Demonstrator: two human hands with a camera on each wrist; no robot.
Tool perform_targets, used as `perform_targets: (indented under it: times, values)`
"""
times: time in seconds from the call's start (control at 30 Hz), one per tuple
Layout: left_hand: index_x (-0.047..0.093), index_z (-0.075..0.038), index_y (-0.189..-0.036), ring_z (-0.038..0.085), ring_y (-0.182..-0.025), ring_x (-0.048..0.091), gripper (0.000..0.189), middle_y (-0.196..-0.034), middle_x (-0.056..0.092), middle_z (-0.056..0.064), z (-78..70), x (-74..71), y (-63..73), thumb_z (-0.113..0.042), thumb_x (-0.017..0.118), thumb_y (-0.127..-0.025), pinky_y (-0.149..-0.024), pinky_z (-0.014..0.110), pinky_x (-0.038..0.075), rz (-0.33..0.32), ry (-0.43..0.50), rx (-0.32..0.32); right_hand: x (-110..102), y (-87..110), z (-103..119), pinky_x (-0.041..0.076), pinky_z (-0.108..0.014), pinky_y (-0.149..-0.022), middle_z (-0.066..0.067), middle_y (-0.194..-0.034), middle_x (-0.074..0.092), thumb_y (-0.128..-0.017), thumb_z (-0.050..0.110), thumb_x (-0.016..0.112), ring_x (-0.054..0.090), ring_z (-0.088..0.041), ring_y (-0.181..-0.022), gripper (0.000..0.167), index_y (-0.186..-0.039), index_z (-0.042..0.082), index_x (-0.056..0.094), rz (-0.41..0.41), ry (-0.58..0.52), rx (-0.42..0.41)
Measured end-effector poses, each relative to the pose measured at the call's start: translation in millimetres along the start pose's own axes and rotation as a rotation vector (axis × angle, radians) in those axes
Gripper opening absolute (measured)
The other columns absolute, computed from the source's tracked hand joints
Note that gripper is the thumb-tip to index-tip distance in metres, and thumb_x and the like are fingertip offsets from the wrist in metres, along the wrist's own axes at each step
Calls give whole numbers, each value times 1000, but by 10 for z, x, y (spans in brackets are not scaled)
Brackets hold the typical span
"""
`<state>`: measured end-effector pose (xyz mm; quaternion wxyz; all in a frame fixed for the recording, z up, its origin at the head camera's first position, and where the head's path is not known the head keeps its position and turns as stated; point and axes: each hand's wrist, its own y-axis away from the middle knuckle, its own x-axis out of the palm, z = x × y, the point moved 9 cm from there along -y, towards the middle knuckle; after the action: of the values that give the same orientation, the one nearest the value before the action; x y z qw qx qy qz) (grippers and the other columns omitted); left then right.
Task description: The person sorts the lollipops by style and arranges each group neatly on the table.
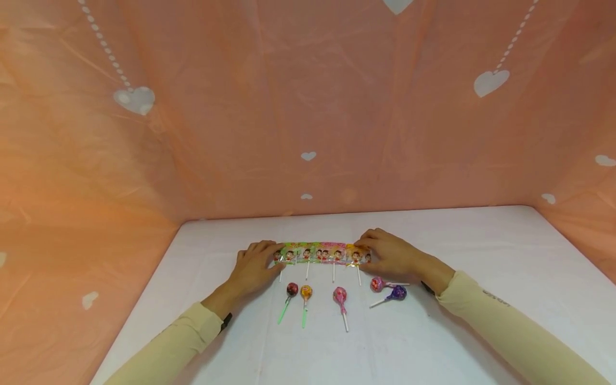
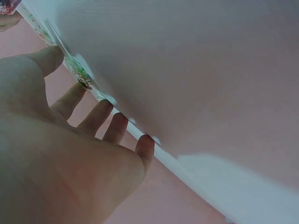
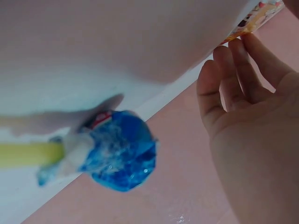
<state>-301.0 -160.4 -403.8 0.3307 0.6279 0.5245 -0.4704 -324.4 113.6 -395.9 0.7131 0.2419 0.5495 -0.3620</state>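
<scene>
A row of flat-wrapped lollipops (image 1: 321,253) in green, pink and orange film with cartoon faces lies across the white table, white sticks toward me. At its left end is my left hand (image 1: 256,267), thumb at the lower edge and forefinger at the upper edge of a green wrapper (image 2: 80,71); its other fingers are spread, tips on the tabletop. My right hand (image 1: 391,253) spans the orange wrapper (image 1: 356,256) at the right end in the same way. In the right wrist view its fingers are extended, with the forefinger (image 3: 266,60) at the orange film.
Nearer me lie round lollipops: dark red (image 1: 292,289), yellow (image 1: 306,292), pink (image 1: 339,295), pink-red (image 1: 377,284) and purple (image 1: 398,292). A blurred blue lollipop (image 3: 124,151) with a yellow stick looms close in the right wrist view. Pink cloth (image 1: 308,107) walls the table's back and sides.
</scene>
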Motion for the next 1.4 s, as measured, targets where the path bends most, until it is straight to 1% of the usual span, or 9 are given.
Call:
perform_targets:
  times: [0.27, 0.6, 0.7, 0.8, 0.93, 1.07, 1.17, 1.27, 1.4]
  values:
    - [51, -21, -145, 34, -138, 40, 54, -148, 49, 8, 1, 7, -9, -40, 62, -96, -101, 57, 32, 6, 7, 1, -15, 16, -12, 40, -45, -112, -1, -134, 55, -88, 43, 71, 50, -22, -130, 58, -136, 14, 60, 3, -13, 18]
    - [50, -22, -146, 34, -139, 40, 54, -148, 49, 7, 18, -2, -20, -42, 61, -97, -103, 57, 32, 11, 7, 6, -138, 22, -25, 39, -49, -111, -4, -135, 58, -96, 43, 61, 49, -24, -129, 50, -136, 13, 61, -90, -44, -39]
    - [50, -22, -146, 34, -138, 40, 54, -148, 49, 8, 4, -4, -15, -42, 61, -97, -103, 57, 32, 11, 9, 14, -156, 74, -25, 36, -52, -111, -6, -137, 57, -97, 42, 60, 48, -26, -131, 49, -137, 13, 60, -103, -74, -17]
    - [50, -22, -146, 34, -138, 41, 54, -148, 49, 8, -8, -10, -7, -41, 60, -97, -103, 57, 32, 7, 12, 23, -160, 136, -30, 35, -54, -112, -6, -139, 56, -98, 43, 59, 46, -27, -132, 48, -137, 15, 60, -117, -97, 31]
    - [46, -23, -149, 36, -140, 40, 54, -150, 48, 10, -1, -16, 8, -40, 58, -98, -106, 60, 31, 12, 47, 16, -166, 214, 9, 34, -56, -112, -6, -138, 56, -97, 43, 60, 46, -28, -132, 47, -136, 17, 61, -151, -107, 57]
    - [40, -24, -152, 37, -143, 37, 56, -153, 44, 10, -4, -42, 16, -40, 54, -100, -111, 63, 29, 5, 100, 13, -190, 315, 108, 34, -57, -109, -7, -136, 58, -96, 41, 62, 47, -29, -130, 46, -135, 17, 62, -201, -99, 36]
    - [45, -22, -149, 37, -142, 39, 53, -151, 47, 10, -43, -95, 43, -39, 55, -100, -111, 64, 30, -25, 107, 28, -216, 394, 244, 37, -55, -104, -8, -131, 60, -95, 40, 63, 49, -29, -127, 44, -132, 16, 64, -247, -48, -4]
    - [54, -16, -142, 37, -138, 44, 48, -144, 54, 11, -144, -149, 114, -33, 61, -98, -110, 62, 34, -43, 87, 73, -217, 439, 401, 38, -50, -99, -6, -127, 62, -94, 39, 64, 51, -26, -124, 41, -128, 16, 67, -292, 23, -33]
    - [62, -11, -132, 37, -131, 52, 40, -135, 61, 13, -319, -182, 272, -26, 66, -96, -109, 59, 38, -27, 112, 137, -179, 419, 656, 40, -44, -97, -3, -124, 63, -94, 38, 64, 52, -23, -121, 39, -126, 15, 67, -315, 75, -75]
